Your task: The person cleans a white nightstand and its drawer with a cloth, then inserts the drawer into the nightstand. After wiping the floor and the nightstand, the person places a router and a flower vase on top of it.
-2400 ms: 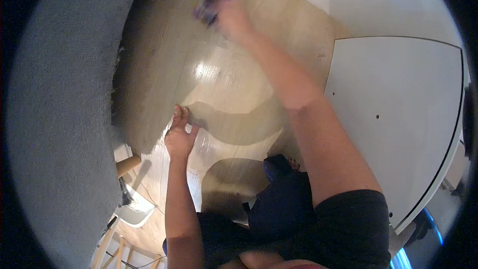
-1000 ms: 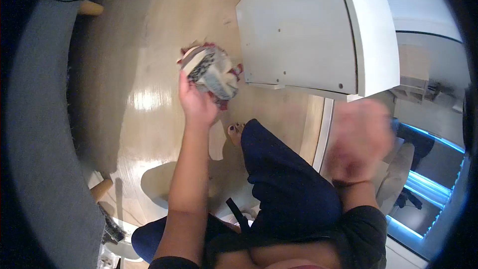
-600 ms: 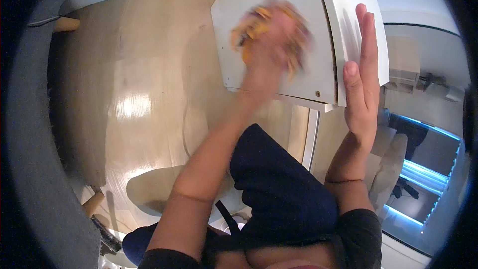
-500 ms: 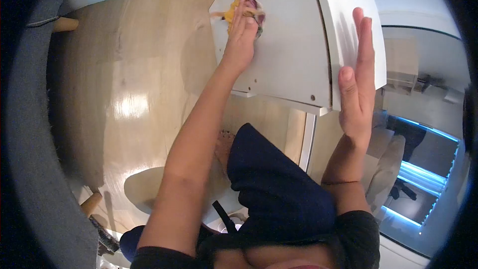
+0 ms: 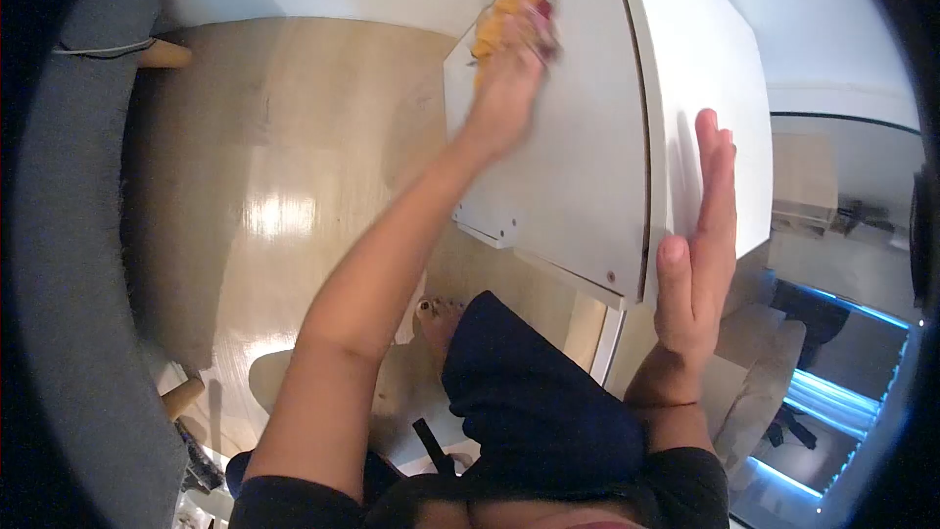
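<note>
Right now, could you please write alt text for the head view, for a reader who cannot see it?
A person's left hand, blurred, is on a bunched yellow and dark-red cloth against a white cabinet; the right hand is open beside its adjoining face. Wooden floor and grey upholstered furniture lie to the left.

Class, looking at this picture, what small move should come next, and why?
Probably draw the yellow patterned cloth down the white panel: the left hand has it near the panel's upper-left edge as pictured, with the lower surface uncovered, while the right hand seems steadied against the adjoining white side.
</note>
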`<state>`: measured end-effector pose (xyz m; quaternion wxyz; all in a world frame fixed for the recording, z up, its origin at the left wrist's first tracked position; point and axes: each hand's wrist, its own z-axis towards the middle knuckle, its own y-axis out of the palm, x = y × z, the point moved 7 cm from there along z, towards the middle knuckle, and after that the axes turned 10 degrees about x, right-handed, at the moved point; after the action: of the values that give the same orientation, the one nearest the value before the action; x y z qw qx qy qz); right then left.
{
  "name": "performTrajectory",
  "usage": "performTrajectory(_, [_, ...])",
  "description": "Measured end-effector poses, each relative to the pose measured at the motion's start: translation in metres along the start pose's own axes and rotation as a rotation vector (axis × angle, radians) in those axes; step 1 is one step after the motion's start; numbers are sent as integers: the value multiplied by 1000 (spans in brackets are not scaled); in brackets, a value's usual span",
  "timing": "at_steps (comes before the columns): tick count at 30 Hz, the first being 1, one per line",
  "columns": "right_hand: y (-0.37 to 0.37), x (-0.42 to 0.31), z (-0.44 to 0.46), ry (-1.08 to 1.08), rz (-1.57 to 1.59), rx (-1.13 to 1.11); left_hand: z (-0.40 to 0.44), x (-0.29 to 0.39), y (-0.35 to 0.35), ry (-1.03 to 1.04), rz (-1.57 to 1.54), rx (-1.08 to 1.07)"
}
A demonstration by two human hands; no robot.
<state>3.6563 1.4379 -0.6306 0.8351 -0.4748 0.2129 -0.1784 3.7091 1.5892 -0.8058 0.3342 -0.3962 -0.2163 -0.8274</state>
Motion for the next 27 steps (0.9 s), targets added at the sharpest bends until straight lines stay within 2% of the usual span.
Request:
performTrajectory(2, [-1, 2, -1, 6, 3, 1, 14, 61, 1, -4, -70, 6])
performTrajectory(3, [-1, 3, -3, 7, 1, -3, 29, 73, 4, -7, -65, 4])
performTrajectory(5, [0, 5, -7, 4, 9, -22, 58, 97, 7, 199, -113, 13])
performTrajectory(6, [1, 4, -5, -3, 16, -25, 73, 83, 11, 161, -112, -35])
performTrajectory(8, [4, 2, -2, -23, 10, -40, 102, 11, 13, -230, 108, -57])
performTrajectory(11, [-1, 4, 0, -72, -11, -43, 109, -3, 8, -228, 37, 2])
performTrajectory(12, [-1, 5, 0, -77, -24, -51, 103, -12, 13, -258, 204, -137])
performTrajectory(13, [0, 5, 1, -84, -37, -57, 103, 5, 11, -284, 372, -273])
performTrajectory(14, [0, 5, 1, -82, -30, -54, 88, 17, 13, -657, 127, -212])
performTrajectory(16, [-1, 2, 1, -97, -39, -40, 83, 68, 12, 30, -157, -85])
performTrajectory(18, [-2, 3, 4, -87, -44, -56, 42, 90, 10, 204, -186, -54])
performTrajectory(24, [3, 2, 2, -41, -29, -60, -94, 139, -10, 57, -106, -211])
performTrajectory(26, [2, 9, 4, -23, -16, -43, -114, 118, 1, -17, -89, -234])
performTrajectory(27, [1, 9, 4, -15, -5, -18, -127, 83, 2, -197, -50, -143])
